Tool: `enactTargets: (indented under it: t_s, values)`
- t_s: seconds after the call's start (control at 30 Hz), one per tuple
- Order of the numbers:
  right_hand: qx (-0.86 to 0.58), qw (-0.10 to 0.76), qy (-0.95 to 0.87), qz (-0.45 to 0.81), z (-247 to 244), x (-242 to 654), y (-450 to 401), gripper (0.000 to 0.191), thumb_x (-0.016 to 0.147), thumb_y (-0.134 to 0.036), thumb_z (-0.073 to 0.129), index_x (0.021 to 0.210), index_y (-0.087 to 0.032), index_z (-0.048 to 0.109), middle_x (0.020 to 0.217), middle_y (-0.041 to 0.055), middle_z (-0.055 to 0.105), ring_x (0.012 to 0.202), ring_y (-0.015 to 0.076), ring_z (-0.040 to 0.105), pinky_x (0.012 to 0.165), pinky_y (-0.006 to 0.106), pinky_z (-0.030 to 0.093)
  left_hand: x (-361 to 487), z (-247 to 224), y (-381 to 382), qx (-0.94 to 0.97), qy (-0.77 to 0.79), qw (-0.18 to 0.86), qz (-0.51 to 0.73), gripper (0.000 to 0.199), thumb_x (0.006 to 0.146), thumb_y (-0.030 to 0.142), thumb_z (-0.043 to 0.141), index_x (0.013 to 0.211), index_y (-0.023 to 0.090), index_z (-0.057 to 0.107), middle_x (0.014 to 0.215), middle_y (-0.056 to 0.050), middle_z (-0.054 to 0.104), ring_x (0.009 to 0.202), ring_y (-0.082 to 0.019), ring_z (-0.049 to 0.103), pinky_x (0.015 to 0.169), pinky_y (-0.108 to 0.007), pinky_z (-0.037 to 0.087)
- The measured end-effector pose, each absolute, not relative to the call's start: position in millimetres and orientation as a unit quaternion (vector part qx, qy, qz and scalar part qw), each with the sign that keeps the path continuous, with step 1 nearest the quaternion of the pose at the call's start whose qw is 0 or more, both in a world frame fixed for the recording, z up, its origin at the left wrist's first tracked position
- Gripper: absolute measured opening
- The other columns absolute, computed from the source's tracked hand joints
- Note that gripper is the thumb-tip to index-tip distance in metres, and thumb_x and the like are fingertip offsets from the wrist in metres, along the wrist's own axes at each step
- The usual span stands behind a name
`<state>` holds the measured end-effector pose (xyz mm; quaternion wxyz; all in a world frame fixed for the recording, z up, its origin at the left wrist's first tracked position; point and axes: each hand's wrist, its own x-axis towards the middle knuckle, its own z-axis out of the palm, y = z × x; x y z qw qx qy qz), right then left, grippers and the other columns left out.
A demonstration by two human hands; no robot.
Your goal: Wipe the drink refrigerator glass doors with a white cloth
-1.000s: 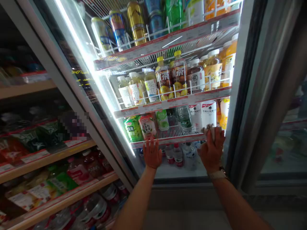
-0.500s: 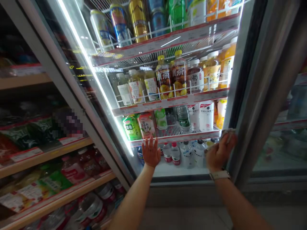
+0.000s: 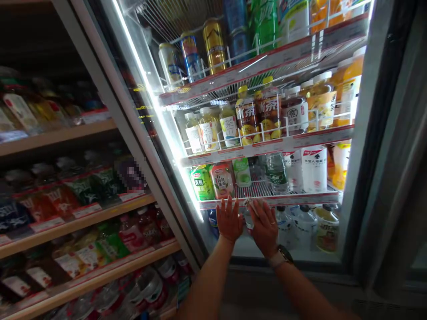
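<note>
My left hand (image 3: 229, 221) lies flat, fingers spread, on the glass door (image 3: 233, 246) of a lit drinks cooler, low down in front of the bottom shelves. Close beside it on the right, my right hand (image 3: 264, 226) presses a crumpled pale cloth (image 3: 248, 203) against the same glass. Most of the cloth is hidden under the fingers. A watch (image 3: 285, 254) is on my right wrist. Behind the glass near my hands stand a green drink bottle (image 3: 201, 182), a pinkish-red tea bottle (image 3: 222, 181) and a clear water bottle (image 3: 276, 174).
Higher cooler shelves hold cans (image 3: 214, 46) and tea bottles (image 3: 247, 116). A dark door frame (image 3: 376, 178) bounds the glass on the right. To the left, wooden-edged shelves (image 3: 83, 224) carry bottled drinks, with wrapped bottles (image 3: 147, 284) at the bottom.
My right hand has swept left across the glass with the cloth, from the right door edge to beside my left hand. The left hand stays on the glass; the view has shifted.
</note>
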<state>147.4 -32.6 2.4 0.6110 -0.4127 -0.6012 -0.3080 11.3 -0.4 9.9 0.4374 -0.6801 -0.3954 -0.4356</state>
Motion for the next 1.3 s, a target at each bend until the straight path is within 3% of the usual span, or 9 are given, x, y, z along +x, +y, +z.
enactTargets:
  t_s: [0.1, 0.2, 0.4, 0.57, 0.73, 0.83, 0.97, 1.17, 1.3]
  values:
    - [-0.392, 0.595, -0.637, -0.294, -7, 134, -35, 0.052, 0.091, -0.003, 0.045, 0.136, -0.026, 0.057, 0.133, 0.0054, 0.063, 0.141, 0.0191, 0.039, 0.119, 0.040, 0.028, 10, 8, 2, -0.681, -0.394, 0.441, -0.432, 0.060, 0.093, 0.028, 0.043, 0.151, 0.019, 0.033, 0.154, -0.013, 0.038, 0.148, -0.027, 0.025, 0.122, -0.049, 0.017]
    - [-0.375, 0.562, -0.678, -0.290, -8, 137, -38, 0.050, 0.091, -0.001, 0.041, 0.131, -0.023, 0.060, 0.132, 0.0061, 0.065, 0.141, 0.0183, 0.039, 0.118, 0.039, 0.029, 10, 9, 2, -0.674, -0.393, 0.447, -0.438, 0.059, 0.094, 0.028, 0.040, 0.152, 0.018, 0.031, 0.154, -0.013, 0.038, 0.148, -0.026, 0.024, 0.122, -0.048, 0.017]
    - [-0.408, 0.514, -0.680, -0.327, 0, 198, -41, 0.055, 0.091, -0.004, 0.043, 0.140, -0.025, 0.052, 0.140, 0.0059, 0.058, 0.142, 0.0181, 0.038, 0.122, 0.040, 0.022, 10, 12, -2, -0.686, -0.392, 0.433, -0.434, 0.063, 0.092, 0.027, 0.045, 0.153, 0.019, 0.028, 0.156, -0.012, 0.035, 0.149, -0.027, 0.022, 0.122, -0.048, 0.018]
    - [-0.476, 0.546, -0.598, -0.342, -6, 276, -44, 0.063, 0.090, -0.010, 0.046, 0.150, -0.027, 0.038, 0.155, 0.0076, 0.040, 0.145, 0.0262, 0.030, 0.121, 0.050, 0.021, 11, 12, -2, -0.683, -0.393, 0.431, -0.440, 0.065, 0.091, 0.027, 0.046, 0.153, 0.019, 0.026, 0.156, -0.012, 0.036, 0.148, -0.027, 0.024, 0.121, -0.047, 0.020]
    - [-0.509, 0.601, -0.525, -0.323, -13, 317, -46, 0.060, 0.090, -0.012, 0.043, 0.149, -0.021, 0.041, 0.158, 0.0109, 0.033, 0.146, 0.0330, 0.026, 0.118, 0.061, 0.021, 13, 15, -2, -0.677, -0.392, 0.434, -0.446, 0.064, 0.093, 0.028, 0.043, 0.154, 0.019, 0.024, 0.154, -0.012, 0.040, 0.149, -0.027, 0.023, 0.121, -0.048, 0.020]
    - [-0.505, 0.634, -0.500, -0.305, -6, 304, -43, 0.060, 0.091, -0.012, 0.039, 0.151, -0.019, 0.037, 0.160, 0.0119, 0.029, 0.148, 0.0340, 0.022, 0.117, 0.062, 0.023, 15, 16, -3, -0.678, -0.396, 0.433, -0.443, 0.062, 0.095, 0.030, 0.041, 0.154, 0.019, 0.024, 0.152, -0.012, 0.042, 0.149, -0.027, 0.022, 0.120, -0.047, 0.020]
    - [-0.482, 0.653, -0.503, -0.296, 12, 256, -37, 0.065, 0.093, -0.011, 0.037, 0.155, -0.024, 0.025, 0.162, 0.0096, 0.021, 0.148, 0.0339, 0.019, 0.117, 0.063, 0.022, 14, 19, -8, -0.695, -0.391, 0.420, -0.433, 0.062, 0.095, 0.031, 0.040, 0.154, 0.018, 0.024, 0.155, -0.013, 0.038, 0.150, -0.027, 0.018, 0.120, -0.046, 0.020]
    - [-0.465, 0.671, -0.509, -0.275, 31, 178, -31, 0.066, 0.092, -0.010, 0.038, 0.155, -0.026, 0.027, 0.159, 0.0089, 0.030, 0.148, 0.0337, 0.022, 0.117, 0.061, 0.026, -25, 27, -28, -0.754, -0.382, 0.375, -0.381, 0.066, 0.097, 0.033, 0.036, 0.156, 0.016, 0.013, 0.158, -0.015, 0.031, 0.150, -0.028, 0.018, 0.118, -0.049, 0.026]
    - [-0.475, 0.677, -0.503, -0.250, 37, 144, -30, 0.065, 0.093, -0.011, 0.037, 0.155, -0.024, 0.027, 0.159, 0.0108, 0.030, 0.148, 0.0349, 0.022, 0.115, 0.063, 0.026, -66, 36, -22, -0.692, -0.449, 0.373, -0.425, 0.066, 0.098, 0.032, 0.036, 0.156, 0.015, 0.010, 0.160, -0.017, 0.024, 0.151, -0.027, 0.012, 0.120, -0.052, 0.019]
